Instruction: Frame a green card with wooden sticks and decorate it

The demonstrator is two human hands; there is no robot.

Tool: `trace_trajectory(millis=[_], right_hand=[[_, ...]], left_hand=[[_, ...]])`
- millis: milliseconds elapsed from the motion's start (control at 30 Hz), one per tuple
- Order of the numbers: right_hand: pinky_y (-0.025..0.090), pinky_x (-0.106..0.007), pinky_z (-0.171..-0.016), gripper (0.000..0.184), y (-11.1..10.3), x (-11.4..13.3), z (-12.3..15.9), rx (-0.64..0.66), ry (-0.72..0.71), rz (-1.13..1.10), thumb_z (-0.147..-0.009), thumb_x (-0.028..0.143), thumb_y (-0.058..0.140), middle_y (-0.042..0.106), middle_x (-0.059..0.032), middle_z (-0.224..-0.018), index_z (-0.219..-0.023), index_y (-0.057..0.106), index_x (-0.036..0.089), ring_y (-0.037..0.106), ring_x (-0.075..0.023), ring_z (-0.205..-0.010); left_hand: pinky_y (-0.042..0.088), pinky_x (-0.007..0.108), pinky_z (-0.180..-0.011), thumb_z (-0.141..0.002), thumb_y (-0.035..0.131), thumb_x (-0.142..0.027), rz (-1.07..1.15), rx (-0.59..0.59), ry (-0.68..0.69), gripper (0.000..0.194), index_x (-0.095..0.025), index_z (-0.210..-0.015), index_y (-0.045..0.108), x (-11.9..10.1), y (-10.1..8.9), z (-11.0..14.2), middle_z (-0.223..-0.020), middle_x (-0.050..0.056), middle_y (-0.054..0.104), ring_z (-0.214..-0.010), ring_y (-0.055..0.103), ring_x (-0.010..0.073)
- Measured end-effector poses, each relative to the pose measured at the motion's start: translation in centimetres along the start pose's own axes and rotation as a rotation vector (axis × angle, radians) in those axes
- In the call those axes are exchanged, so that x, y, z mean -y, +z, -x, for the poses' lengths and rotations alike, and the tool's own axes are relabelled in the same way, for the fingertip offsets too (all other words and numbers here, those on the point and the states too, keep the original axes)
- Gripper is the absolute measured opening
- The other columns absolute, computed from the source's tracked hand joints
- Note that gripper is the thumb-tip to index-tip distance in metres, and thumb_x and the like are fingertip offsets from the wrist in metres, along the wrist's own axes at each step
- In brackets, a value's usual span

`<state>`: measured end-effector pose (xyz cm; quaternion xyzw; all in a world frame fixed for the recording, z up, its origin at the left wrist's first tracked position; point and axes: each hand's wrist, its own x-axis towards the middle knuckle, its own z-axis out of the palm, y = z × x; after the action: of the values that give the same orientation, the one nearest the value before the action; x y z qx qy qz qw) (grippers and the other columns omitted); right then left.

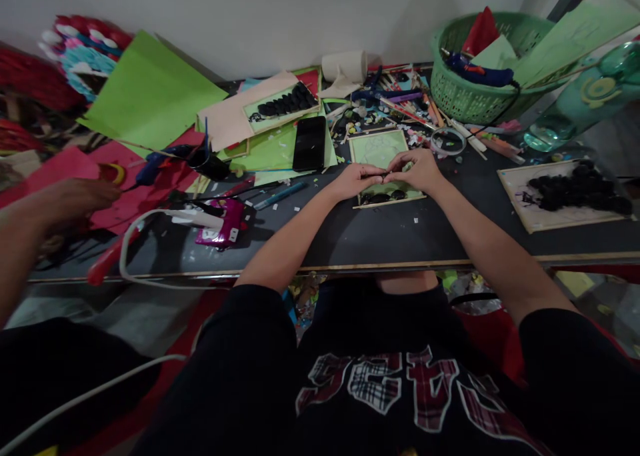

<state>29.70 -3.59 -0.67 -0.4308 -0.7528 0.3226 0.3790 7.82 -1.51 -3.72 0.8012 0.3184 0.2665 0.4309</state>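
Observation:
A light green card in a thin stick frame (379, 146) lies on the dark table in front of me. Several glossy black pieces (383, 197) line its near edge. Over the card, my left hand (357, 179) and my right hand (415, 171) meet at the fingertips, both closed in a pinch. Between them shows a small dark piece (385, 175), too little of it visible to name. Faint drawn lines mark the card's upper part. Behind to the left sits a similar framed card (283, 106) with a row of black pieces.
A black phone (309, 144) lies left of the card. A green basket (453, 96), a bottle (583, 99) and a framed panel with black pieces (575, 193) are at right. Another person's hand (83, 203) is at left, near a blue glue gun (157, 165) and purple box (223, 224).

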Motion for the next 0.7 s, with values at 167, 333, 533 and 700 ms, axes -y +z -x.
trace_trajectory(millis=[167, 333, 533, 700], right_hand=[[0.053, -0.034, -0.064, 0.041, 0.1, 0.8, 0.4, 0.063, -0.017, -0.021, -0.056, 0.054, 0.089, 0.069, -0.0041, -0.065, -0.068, 0.073, 0.018, 0.061, -0.017, -0.061], [0.052, -0.031, -0.061, 0.037, 0.3, 0.7, 0.1, 0.163, 0.066, -0.141, -0.052, 0.045, 0.092, 0.07, -0.0025, -0.067, -0.067, 0.072, 0.019, 0.061, -0.0152, -0.062], [0.055, -0.032, -0.067, 0.026, -0.4, -0.1, -0.3, 0.263, 0.126, -0.209, -0.06, 0.043, 0.088, 0.074, -0.0034, -0.068, -0.068, 0.078, 0.019, 0.064, -0.0154, -0.062], [0.054, -0.032, -0.065, 0.035, -0.3, -0.6, -0.3, 0.159, 0.102, -0.174, -0.062, 0.049, 0.087, 0.074, -0.0052, -0.07, -0.074, 0.08, 0.018, 0.062, -0.0156, -0.061]], left_hand=[[0.054, 0.028, -0.08, -0.082, 0.075, -0.042, 0.04, 0.015, 0.006, 0.027, -0.023, -0.1, 0.083, 0.0, -0.2, 0.1, -0.093, 0.005, 0.08, -0.085, 0.071, 0.0184], [0.054, 0.029, -0.074, -0.075, 0.08, -0.045, 0.154, 0.098, 0.035, 0.03, -0.02, -0.092, 0.084, 0.4, -0.6, 0.2, -0.085, 0.007, 0.079, -0.077, 0.07, 0.0183], [0.054, 0.028, -0.071, -0.069, 0.084, -0.041, 0.172, 0.143, 0.028, 0.026, -0.021, -0.086, 0.084, 0.3, -0.8, 0.2, -0.079, 0.006, 0.079, -0.072, 0.07, 0.0178], [0.055, 0.029, -0.08, -0.063, 0.089, -0.039, 0.233, 0.057, -0.076, 0.032, -0.019, -0.088, 0.084, 0.1, -0.7, 0.3, -0.087, 0.006, 0.08, -0.082, 0.073, 0.0204]])
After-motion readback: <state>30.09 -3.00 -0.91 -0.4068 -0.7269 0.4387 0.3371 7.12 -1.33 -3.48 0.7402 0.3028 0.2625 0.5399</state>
